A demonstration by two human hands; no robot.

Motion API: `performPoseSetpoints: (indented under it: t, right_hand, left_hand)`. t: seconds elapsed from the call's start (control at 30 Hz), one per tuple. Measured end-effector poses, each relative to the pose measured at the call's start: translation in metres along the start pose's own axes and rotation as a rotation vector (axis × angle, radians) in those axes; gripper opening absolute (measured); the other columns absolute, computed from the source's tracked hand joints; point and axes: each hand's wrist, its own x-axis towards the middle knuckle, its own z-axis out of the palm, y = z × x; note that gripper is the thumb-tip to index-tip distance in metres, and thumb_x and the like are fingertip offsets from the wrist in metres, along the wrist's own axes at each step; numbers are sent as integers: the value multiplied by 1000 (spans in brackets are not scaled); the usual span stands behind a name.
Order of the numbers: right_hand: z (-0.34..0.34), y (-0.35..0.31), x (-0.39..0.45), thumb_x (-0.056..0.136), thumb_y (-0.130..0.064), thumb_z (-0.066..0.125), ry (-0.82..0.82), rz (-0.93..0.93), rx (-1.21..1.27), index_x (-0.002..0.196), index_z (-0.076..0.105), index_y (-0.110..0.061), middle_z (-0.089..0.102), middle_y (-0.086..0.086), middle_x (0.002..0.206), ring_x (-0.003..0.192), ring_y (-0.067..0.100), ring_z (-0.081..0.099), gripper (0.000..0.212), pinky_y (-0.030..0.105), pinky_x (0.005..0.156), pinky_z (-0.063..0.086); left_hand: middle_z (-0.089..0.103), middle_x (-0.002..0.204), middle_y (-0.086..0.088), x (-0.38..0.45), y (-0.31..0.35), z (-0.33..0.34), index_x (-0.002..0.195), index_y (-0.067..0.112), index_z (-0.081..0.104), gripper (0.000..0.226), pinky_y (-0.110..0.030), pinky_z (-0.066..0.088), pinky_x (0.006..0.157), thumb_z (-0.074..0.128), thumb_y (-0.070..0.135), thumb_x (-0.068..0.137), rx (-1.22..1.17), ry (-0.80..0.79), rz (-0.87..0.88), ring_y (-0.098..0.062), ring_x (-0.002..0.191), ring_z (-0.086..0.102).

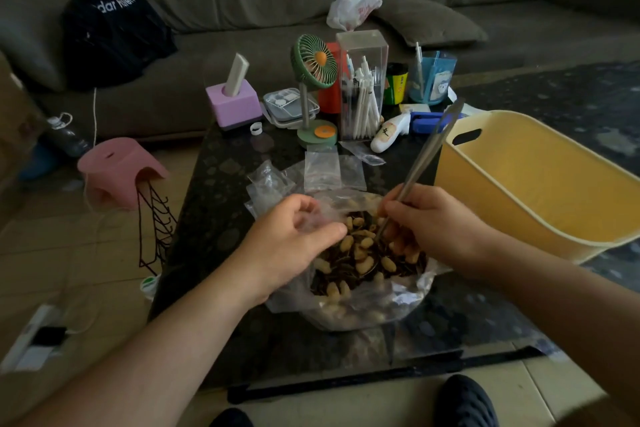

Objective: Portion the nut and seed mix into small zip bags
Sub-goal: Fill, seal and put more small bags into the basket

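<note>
Two hands work over one big bag of nuts and seeds (360,263) on the table (221,204). Left hand (294,236) pinches a blurry small bag (320,218). Right hand (436,222) grips a long metal spoon (426,156); its tip hides in the mix.

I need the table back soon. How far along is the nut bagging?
Barely begun. Nothing looks done: no filled bag shows, and the small zip bags behind lie flat and empty. In hand: the right hand works metal tongs in the nut and seed mix, while the left hand pinches a clear bag. The yellow tub shows nothing inside.
</note>
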Motion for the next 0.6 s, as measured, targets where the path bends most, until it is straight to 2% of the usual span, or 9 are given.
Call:
performPoseSetpoints:
  t: [0.07,0.1,0.17,0.2,0.27,0.33,0.5,0.6]
  right_hand:
    - [-7,-3,0,107,-26,55,22,-20,-40,99,71,-24,74,5,82,70,20,72,18,39,71,63]
    - [-10,-4,0,107,-26,56,35,-27,-75,97,71,-26,74,4,81,70,21,73,18,41,72,63]
    - [-16,-5,0,106,-27,56,66,-26,-103,96,71,-26,75,4,82,72,21,73,18,39,70,64]
    - [-19,-7,0,106,-26,56,80,-18,-92,97,71,-26,75,5,83,72,21,73,18,35,67,62]
    - [-25,-11,-2,107,-25,55,97,-10,-83,97,71,-24,75,6,84,70,18,72,18,29,63,58]
    - [-30,-14,-4,107,-25,55,104,-15,-127,98,71,-23,75,4,82,68,15,71,19,27,63,56]
    - [-41,-19,-11,106,-29,54,156,-65,-186,96,70,-28,75,1,81,68,13,72,19,31,64,59]
    - [-47,-27,-15,106,-29,54,198,-114,-182,96,69,-28,73,1,80,61,7,68,18,23,56,54]
  left_hand:
    - [74,114,23,-3,-2,4,127,41,60,65,-32,55,102,79,66,70,51,-30,113,6,109,67]
    - [73,113,25,-4,-3,6,129,42,59,63,-24,53,98,79,65,73,108,-32,165,10,108,65]
    - [71,114,26,-7,-5,12,131,46,58,60,-7,49,87,81,60,78,223,2,239,20,106,60]
    - [69,116,26,-8,-6,16,133,47,58,62,-6,50,88,81,61,77,258,17,260,21,106,59]
    - [68,120,25,-9,-9,22,134,47,58,70,-20,57,95,78,68,70,270,35,283,12,111,63]
    - [68,121,25,-8,-12,26,130,49,57,71,-30,60,96,75,72,65,284,62,291,6,112,64]
    - [66,121,24,-5,-16,36,127,46,54,67,-33,59,94,79,67,68,374,123,329,2,113,62]
    - [66,123,24,-3,-16,41,132,43,55,69,-23,55,94,84,60,71,374,160,352,4,114,61]
